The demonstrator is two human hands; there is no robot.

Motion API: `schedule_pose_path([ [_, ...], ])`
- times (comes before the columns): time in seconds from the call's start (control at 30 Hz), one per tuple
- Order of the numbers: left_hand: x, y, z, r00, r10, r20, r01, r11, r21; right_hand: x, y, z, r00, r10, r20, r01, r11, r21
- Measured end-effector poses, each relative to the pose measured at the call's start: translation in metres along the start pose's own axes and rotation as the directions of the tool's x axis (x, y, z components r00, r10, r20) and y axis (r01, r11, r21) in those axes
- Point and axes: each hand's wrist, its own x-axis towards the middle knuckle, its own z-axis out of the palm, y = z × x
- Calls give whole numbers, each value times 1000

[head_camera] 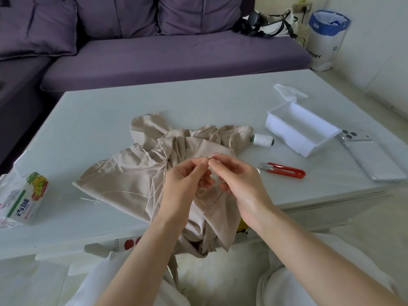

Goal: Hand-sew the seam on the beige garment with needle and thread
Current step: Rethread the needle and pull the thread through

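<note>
one needle [213, 155] in right grip [238, 180] — left grip [183, 182] pinches thread [123, 192], garment [123, 171] beneath.

You are in a home, in the living room. A big purple sofa [172, 56] with soft cushions [198, 14] stands right behind the low white table [110, 120]. A pack of tissues [24, 197] and a phone [373, 160] lie on the table. In the corner a bin [326, 40] with a blue bag in it stands near a wall plug [302, 6].

Snips [284, 170] and spool [262, 139] flank open tabletop [88, 129].
</note>
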Motion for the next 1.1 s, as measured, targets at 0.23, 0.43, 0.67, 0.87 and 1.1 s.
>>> schedule_pose_path([
  [0.23,3,4,2,994,31,-104,-39,997,-71,2,1,-3,937,-295,-188,272,952,-138],
  [0.43,2,2,4,996,46,-76,-48,998,-28,-1,8,3,975,-213,-58,200,964,-173],
  [0.67,-1,0,9,996,71,-53,-68,996,66,4,5,5,989,-107,-103,110,994,23],
  [0.87,-1,-1,10,997,58,-43,-55,995,80,5,3,5,988,-94,-126,103,993,63],
  [1.1,-2,-2,9,1000,29,6,-29,997,69,4,2,4,988,-111,-106,117,992,54],
])
